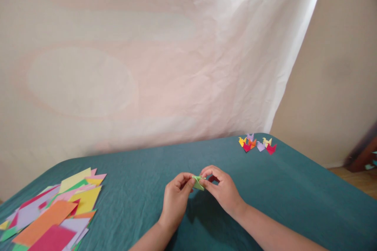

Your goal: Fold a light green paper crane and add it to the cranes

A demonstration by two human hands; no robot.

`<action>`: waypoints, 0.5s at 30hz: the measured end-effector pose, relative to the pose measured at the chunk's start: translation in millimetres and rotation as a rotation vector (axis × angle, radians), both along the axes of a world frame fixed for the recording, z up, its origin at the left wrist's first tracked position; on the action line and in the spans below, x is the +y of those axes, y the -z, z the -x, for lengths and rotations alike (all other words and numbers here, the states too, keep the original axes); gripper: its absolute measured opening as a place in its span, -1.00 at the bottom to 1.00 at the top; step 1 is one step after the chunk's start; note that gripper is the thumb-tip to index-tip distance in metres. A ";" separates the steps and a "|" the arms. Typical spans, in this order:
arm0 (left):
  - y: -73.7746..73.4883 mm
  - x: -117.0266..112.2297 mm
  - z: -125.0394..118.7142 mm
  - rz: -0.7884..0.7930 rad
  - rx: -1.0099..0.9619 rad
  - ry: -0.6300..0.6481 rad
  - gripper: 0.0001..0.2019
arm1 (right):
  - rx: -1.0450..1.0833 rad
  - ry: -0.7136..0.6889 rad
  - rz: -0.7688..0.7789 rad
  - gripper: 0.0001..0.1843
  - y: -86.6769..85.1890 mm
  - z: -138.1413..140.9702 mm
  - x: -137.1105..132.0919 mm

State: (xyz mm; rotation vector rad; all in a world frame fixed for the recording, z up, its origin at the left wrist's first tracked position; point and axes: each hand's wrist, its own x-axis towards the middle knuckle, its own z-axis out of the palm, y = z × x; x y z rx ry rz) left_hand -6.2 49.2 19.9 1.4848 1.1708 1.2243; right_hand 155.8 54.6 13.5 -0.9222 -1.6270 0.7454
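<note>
A small piece of folded light green paper (198, 183) is held up between my two hands, above the table's near middle. My left hand (176, 198) pinches its left side between thumb and fingers. On the other side, the thumb and fingertips of my right hand (222, 188) grip the upper right edge. The paper has a creased top edge and a pointed lower part. My fingers cover part of it.
A loose pile of coloured paper sheets (47, 221) lies at the left of the green-covered table (132, 188). Several small folded paper birds (246, 147) stand near the back right corner. A pale hanging sheet (176, 66) rises behind the table.
</note>
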 end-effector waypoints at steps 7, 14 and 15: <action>2.0 1.8 0.7 0.024 -0.052 0.030 -0.78 | 0.008 -0.010 0.013 -0.88 1.2 -0.7 0.9; 6.2 8.9 3.9 0.085 -0.140 0.041 -0.74 | -0.010 -0.013 0.070 -0.89 -2.0 -2.0 0.7; 6.4 9.5 4.3 0.090 -0.141 0.043 -0.73 | -0.013 -0.010 0.074 -0.89 -2.4 -2.1 0.7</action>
